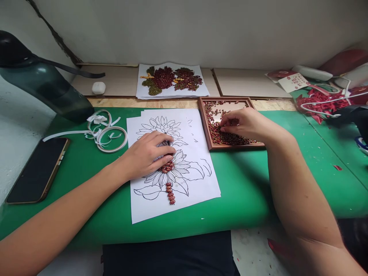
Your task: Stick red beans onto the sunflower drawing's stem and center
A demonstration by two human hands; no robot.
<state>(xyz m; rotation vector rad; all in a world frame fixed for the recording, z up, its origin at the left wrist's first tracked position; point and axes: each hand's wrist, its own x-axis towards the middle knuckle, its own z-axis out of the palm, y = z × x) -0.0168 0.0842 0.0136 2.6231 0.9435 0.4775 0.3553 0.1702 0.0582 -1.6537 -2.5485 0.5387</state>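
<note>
A white sheet with a black line drawing of flowers (184, 168) lies on the green mat (244, 191). Small red beans (170, 193) are stuck along the stem and in the lower flower's centre. My left hand (149, 153) rests on the drawing with fingers curled over the flower centre, touching the beans there. My right hand (244, 122) reaches into a brown wooden tray (207, 130) full of red beans, its fingertips pinched together among them. What they pinch is too small to see.
A finished bean picture (171, 79) lies at the back. White tape strips and a ring (106, 132) sit left of the drawing, a phone (38, 168) further left, a dark bottle (43, 82) behind. Red scraps and white wire (324, 101) are at right.
</note>
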